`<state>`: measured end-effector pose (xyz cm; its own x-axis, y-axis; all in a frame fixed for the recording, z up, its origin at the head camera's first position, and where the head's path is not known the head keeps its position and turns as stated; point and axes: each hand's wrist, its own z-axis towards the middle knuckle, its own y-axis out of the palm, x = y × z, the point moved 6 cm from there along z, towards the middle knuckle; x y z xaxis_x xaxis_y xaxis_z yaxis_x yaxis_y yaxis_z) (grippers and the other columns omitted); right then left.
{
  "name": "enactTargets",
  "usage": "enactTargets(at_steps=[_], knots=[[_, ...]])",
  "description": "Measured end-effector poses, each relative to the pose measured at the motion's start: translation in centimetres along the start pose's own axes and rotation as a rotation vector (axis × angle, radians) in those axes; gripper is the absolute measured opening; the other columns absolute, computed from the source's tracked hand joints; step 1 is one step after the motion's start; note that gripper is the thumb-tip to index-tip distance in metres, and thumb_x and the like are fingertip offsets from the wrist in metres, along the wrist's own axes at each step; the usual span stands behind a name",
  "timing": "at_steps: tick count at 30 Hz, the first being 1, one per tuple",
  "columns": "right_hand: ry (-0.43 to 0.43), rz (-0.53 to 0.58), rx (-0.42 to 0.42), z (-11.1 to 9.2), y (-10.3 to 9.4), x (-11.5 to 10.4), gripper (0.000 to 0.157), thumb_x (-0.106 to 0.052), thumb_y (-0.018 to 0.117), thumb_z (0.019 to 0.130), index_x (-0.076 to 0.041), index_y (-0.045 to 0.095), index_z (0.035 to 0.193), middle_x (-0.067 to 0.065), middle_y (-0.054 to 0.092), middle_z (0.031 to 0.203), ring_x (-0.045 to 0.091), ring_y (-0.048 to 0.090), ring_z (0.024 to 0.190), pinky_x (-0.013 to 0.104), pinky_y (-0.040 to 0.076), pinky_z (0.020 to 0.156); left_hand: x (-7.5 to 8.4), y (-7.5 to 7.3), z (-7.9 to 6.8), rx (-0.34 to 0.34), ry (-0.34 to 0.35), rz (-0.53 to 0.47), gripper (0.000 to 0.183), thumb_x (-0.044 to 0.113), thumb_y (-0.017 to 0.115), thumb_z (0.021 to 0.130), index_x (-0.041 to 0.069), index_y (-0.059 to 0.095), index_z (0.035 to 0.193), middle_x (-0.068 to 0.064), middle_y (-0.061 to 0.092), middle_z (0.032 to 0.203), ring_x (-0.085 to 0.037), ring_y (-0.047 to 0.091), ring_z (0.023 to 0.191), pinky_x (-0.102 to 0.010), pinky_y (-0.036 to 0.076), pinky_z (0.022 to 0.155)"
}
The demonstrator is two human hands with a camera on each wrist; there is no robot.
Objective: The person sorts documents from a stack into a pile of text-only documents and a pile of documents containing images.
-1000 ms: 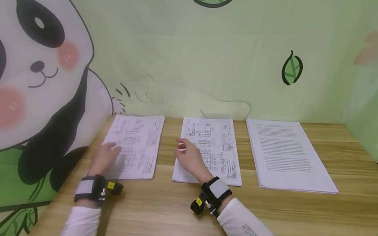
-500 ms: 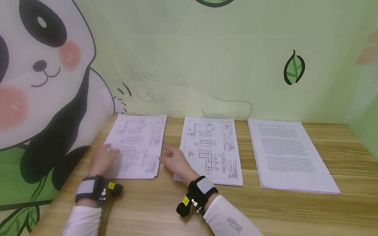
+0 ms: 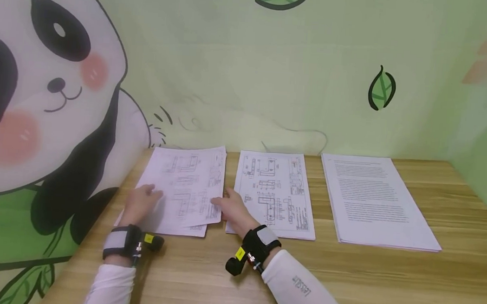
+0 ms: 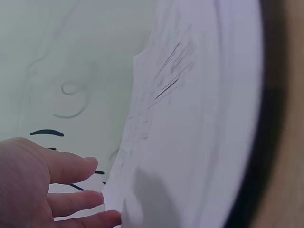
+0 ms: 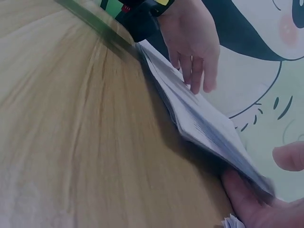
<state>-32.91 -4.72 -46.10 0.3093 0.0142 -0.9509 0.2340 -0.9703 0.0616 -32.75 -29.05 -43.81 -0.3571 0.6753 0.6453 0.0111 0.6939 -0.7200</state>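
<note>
My left hand (image 3: 141,203) is at the left side of the left paper stack (image 3: 198,232), fingers fairly straight. In the left wrist view its fingertips (image 4: 111,218) touch the paper's edge. My right hand (image 3: 237,211) pinches the upper sheets (image 3: 195,181) of that stack by their right edge, thumb above and fingers beneath. Faint technical drawings show on these sheets, which sit shifted right and slightly turned over the pages below. In the right wrist view the right hand (image 5: 251,209) is partly cut off, with its fingers under the raised paper edge (image 5: 228,156).
A middle stack (image 3: 293,220) bearing a technical drawing lies just behind my right wrist. Farther right is a stack of text pages (image 3: 372,229). All lie on a wooden table (image 3: 369,280) against a green wall cloth (image 3: 272,88) printed with a panda (image 3: 61,127).
My right hand has moved left from over the middle stack to the left stack's right edge. The upper sheets there have slid right and turned slightly. My left hand has stayed nearly in place.
</note>
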Motion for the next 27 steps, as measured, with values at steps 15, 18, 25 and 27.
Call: enactTargets(at_steps=[15,18,25,27], knots=[[-0.013,-0.008,0.055,-0.1,-0.6,0.3,0.043,0.000,0.050,0.085,-0.008,0.051,0.127,0.010,0.065,0.107,0.020,0.063,0.091,0.026,0.048,0.072,1.0,0.2,-0.3,-0.013,0.007,-0.032,0.062,0.040,0.042,0.095,0.004,0.029,0.145,-0.027,0.037,0.144,-0.044,0.035,0.131,-0.060,0.031,0.106],[-0.037,-0.005,0.056,-0.4,-1.0,0.1,0.045,0.001,0.049,0.085,-0.007,0.049,0.129,0.011,0.064,0.108,0.020,0.063,0.090,0.026,0.048,0.070,1.1,0.3,-0.2,-0.023,-0.005,-0.058,0.066,0.042,0.042,0.095,0.007,0.023,0.148,-0.025,0.032,0.148,-0.043,0.031,0.134,-0.061,0.027,0.108],[-0.069,0.010,0.053,-1.2,-2.8,-0.8,0.052,-0.005,0.049,0.088,-0.022,0.043,0.137,0.004,0.063,0.116,0.018,0.063,0.099,0.030,0.052,0.079,1.3,0.2,-0.6,0.011,-0.033,-0.141,0.083,0.055,0.040,0.091,0.020,-0.006,0.150,-0.022,0.019,0.155,-0.043,0.021,0.139,-0.063,0.018,0.111],[-0.073,0.015,0.055,-1.5,-3.6,-1.2,0.052,-0.006,0.050,0.089,-0.025,0.043,0.137,0.003,0.063,0.117,0.018,0.063,0.101,0.032,0.052,0.082,1.4,0.3,-0.7,0.006,-0.038,-0.168,0.085,0.061,0.039,0.088,0.024,-0.006,0.150,-0.020,0.019,0.155,-0.041,0.022,0.140,-0.063,0.019,0.111]])
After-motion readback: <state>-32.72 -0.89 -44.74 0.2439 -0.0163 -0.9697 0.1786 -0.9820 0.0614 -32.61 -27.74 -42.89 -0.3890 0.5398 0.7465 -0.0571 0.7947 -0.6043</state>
